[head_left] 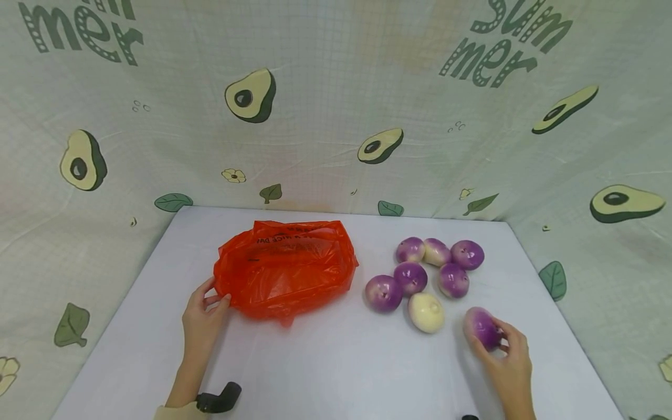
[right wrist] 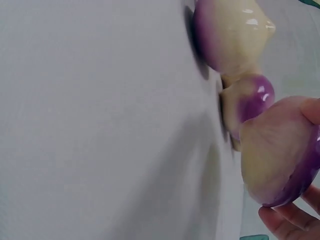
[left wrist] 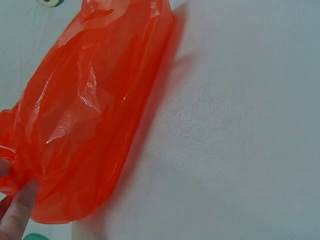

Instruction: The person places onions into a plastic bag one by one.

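Observation:
My left hand (head_left: 202, 315) pinches the near left edge of a red plastic bag (head_left: 286, 277), whose mouth is spread wide. No contents show inside the bag. Over on the right, my right hand (head_left: 506, 356) holds a shiny purple-and-white onion (head_left: 480, 328) between thumb and fingers. The right wrist view shows the pale, pointed side of this onion (right wrist: 277, 150), raised above the tabletop. Left of and beyond it lie several more purple onions (head_left: 411, 278), grouped together. One onion (head_left: 426, 312) at the near side of the group turns its cream-coloured side up.
Everything lies on a white table (head_left: 336, 373). Behind and beside it hangs a pale cloth (head_left: 315, 105) printed with avocados and leaves. A black strap piece (head_left: 219, 398) sits at my left wrist.

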Tool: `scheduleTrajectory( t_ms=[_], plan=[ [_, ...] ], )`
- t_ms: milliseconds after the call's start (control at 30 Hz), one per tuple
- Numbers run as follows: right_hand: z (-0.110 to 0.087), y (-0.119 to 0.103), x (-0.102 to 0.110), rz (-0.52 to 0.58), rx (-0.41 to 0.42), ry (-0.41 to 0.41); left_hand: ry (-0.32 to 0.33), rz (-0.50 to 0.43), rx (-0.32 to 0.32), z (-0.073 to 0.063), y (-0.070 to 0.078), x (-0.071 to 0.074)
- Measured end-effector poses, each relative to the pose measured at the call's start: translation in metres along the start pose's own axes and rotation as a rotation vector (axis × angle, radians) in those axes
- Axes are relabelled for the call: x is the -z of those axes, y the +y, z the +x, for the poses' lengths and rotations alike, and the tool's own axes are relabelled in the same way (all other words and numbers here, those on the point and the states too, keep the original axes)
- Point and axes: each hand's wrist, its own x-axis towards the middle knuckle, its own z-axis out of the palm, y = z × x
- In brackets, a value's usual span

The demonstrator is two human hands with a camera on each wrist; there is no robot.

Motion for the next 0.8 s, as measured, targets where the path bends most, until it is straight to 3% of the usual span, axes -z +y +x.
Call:
scheduleTrajectory(
  t_ms=[200, 400, 800],
  plan=[
    [0.003, -0.003, 0.001, 0.044, 0.087, 0.049, -0.003, -0.003, -0.001, 0.0, -0.002, 0.0],
    [0.006, -0.027, 0.005, 0.083, 0.131, 0.053, -0.008, -0.007, -0.002, 0.001, -0.002, 0.0],
    [0.015, -0.077, -0.001, 0.194, 0.268, -0.04, -0.008, 0.017, 0.022, 0.003, -0.003, -0.002]
  ],
)
